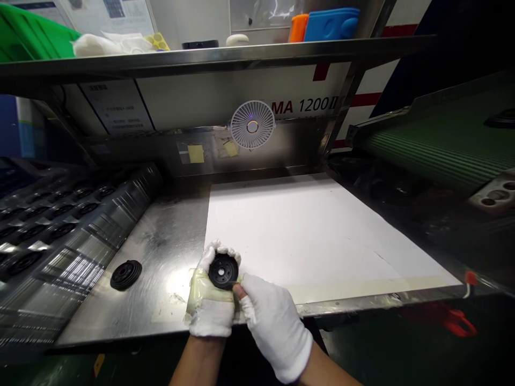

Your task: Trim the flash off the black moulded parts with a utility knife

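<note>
My left hand, in a white glove with yellowish tape over the palm, is closed around a black ribbed wheel-like part with a small hole at its centre. The part's round face is turned up toward me. My right hand, also gloved in white with a bare thumb tip, is closed at the lower right rim of that part. What its fingers pinch, if anything, is too small to make out. A second black wheel-like part lies tilted on the metal table to the left.
Stacked clear trays of similar black parts stand at the left. A white sheet covers much of the metal table. Behind is a small round fan under a shelf. A green conveyor belt runs at the right.
</note>
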A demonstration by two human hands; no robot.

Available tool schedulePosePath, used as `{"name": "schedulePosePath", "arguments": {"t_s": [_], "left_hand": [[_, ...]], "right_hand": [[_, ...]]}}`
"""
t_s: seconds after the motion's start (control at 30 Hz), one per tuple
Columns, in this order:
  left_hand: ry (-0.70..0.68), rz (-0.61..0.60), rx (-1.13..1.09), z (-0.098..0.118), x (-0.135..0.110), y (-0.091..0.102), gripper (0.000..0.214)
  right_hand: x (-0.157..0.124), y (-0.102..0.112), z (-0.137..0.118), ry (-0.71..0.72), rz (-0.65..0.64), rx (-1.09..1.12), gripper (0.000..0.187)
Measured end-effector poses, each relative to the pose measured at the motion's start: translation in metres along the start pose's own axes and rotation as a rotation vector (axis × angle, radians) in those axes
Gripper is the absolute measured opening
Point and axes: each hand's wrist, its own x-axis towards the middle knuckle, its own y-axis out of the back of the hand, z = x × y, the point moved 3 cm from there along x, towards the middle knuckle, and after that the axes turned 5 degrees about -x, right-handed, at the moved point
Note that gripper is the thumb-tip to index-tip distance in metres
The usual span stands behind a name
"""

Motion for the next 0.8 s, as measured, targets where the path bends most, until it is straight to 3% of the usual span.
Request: {"name": "schedulePosePath", "arguments": {"t_s": [0.1,0.27,0.4,0.57,0.7,0.8], "left_hand": [[-0.033,0.034,0.054,0.003,-0.004,-0.003,0.009],[0.040,-0.063,0.241,0.012,-0.016,-0.011,0.038],[0.062,-0.120,0.222,0.015,-0.019,-0.014,0.025],[0.015,-0.152,0.231,0.011,-0.016,-0.019,0.011],[0.075,-0.084,0.143,0.007,-0.015,-0.020,0.006],[0.046,-0.030,0.076,0.007,-0.013,-0.018,0.005]], "right_hand": [[0.000,0.000,-0.003,0.018,-0.014,0.050,0.024],[0.004,0.011,-0.002,0.073,-0.030,0.125,0.023],[0.008,0.021,0.001,0.109,-0.042,0.129,0.026],[0.009,0.020,0.007,0.057,0.090,-0.007,0.027],[0.006,0.013,0.008,0.050,0.123,-0.061,0.027],[0.003,0.008,0.004,0.047,0.119,-0.072,0.028]]}}
